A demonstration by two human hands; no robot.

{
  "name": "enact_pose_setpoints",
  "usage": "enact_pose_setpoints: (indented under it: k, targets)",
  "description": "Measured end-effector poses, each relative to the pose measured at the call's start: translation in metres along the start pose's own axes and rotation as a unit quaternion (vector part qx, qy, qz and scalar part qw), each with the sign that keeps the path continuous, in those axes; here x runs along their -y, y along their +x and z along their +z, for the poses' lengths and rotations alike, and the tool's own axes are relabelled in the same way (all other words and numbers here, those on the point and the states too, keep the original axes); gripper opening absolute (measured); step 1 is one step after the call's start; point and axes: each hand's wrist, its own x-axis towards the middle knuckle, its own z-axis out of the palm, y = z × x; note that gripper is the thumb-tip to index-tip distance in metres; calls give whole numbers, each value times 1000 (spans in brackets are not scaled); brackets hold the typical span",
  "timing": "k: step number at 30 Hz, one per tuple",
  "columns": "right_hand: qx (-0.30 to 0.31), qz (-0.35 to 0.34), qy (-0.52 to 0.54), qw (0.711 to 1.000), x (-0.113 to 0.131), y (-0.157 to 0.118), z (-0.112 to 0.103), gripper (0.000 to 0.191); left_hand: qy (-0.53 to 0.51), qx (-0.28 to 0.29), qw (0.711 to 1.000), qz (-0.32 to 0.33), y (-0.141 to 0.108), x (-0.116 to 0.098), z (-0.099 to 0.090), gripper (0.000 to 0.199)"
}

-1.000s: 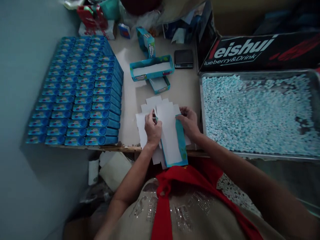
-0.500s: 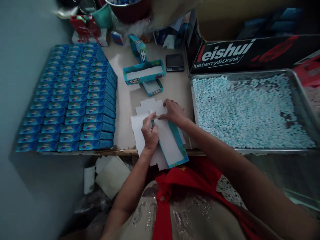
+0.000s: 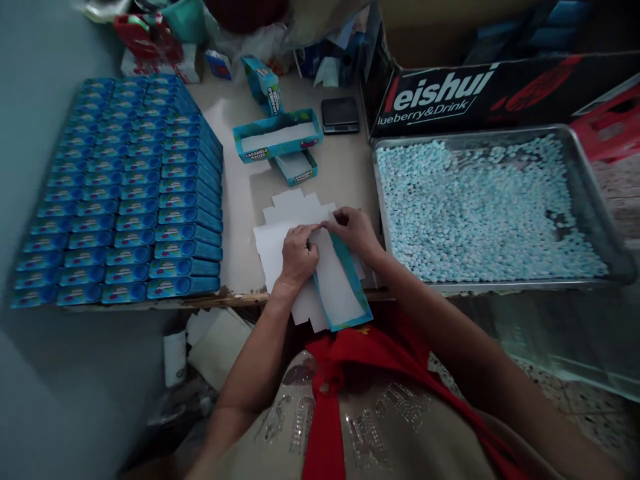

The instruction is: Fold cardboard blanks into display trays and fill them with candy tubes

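A partly folded cardboard box (image 3: 339,283), white inside with blue-green sides, lies at the table's front edge, its near end over the edge. Beneath it are flat white box blanks (image 3: 273,243) with notched edges. My left hand (image 3: 299,253) is closed on the left side of the box's far end, fingers bent over the wall. Thumb and forefinger of my right hand (image 3: 353,232) pinch the far end at its right corner. The fingertips of both hands nearly meet there. Farther back, an open folded box (image 3: 277,141) rests across a second one (image 3: 299,168), and another (image 3: 263,87) stands behind.
Rows of small blue packs (image 3: 125,193) are stacked at the left. On the right, a metal tray (image 3: 500,285) holds pale blue candies, with a black carton (image 3: 440,100) behind it. A small black scale (image 3: 340,115) and a red tape dispenser (image 3: 149,39) sit toward the back.
My left fingers have flattened over the box's far end, and my right hand has drawn its fingertips together at the corner. The whole view has shifted slightly.
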Motion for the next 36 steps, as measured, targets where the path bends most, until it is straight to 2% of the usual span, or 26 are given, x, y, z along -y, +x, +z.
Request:
enact_pose_setpoints:
  k: [3, 6, 8, 12, 16, 19, 22, 25, 28, 30, 32, 34, 36]
  targets:
    - [2, -75, -64, 995, -3, -11, 2, 22, 12, -18, 1000, -9, -2, 4, 5, 52]
    - [35, -145, -161, 976, -3, -15, 2, 33, 33, -58, 997, -26, -5, 6, 10, 47]
    - [61, -159, -196, 966, -3, -13, 2, 36, 17, -87, 996, -30, -8, 5, 11, 47]
    - [49, -143, -163, 975, -5, -12, 2, 36, -36, -168, 981, -88, -15, -4, 9, 37]
    - [18, -136, -104, 985, -6, -30, 1, 33, -89, -166, 970, -153, -28, -18, 8, 18]
    - [13, -137, -61, 989, -4, -48, -5, 27, -126, -182, 958, -182, -42, -27, 9, 19]
    - [-3, -130, -20, 991, -4, -57, -11, 25, -158, -204, 946, -195, -52, -31, 9, 17]
    - [6, -131, -26, 991, -6, -54, -11, 25, -184, -183, 947, -189, -51, -29, 8, 11]
    - [23, -125, -33, 991, -6, -46, -6, 24, -180, -187, 953, -154, -46, -28, 10, 23]
    - [11, -116, -27, 993, -4, -41, -2, 20, -182, -227, 946, -145, -43, -29, 12, 32]
    - [-5, -91, -9, 996, 0, -38, 3, 20, -192, -289, 926, -150, -39, -30, 15, 38]
    - [-4, -63, 22, 998, 5, -37, 6, 32, -204, -337, 906, -156, -36, -31, 17, 41]
    - [5, -51, 37, 998, 8, -37, 6, 44, -191, -344, 907, -153, -34, -32, 16, 38]
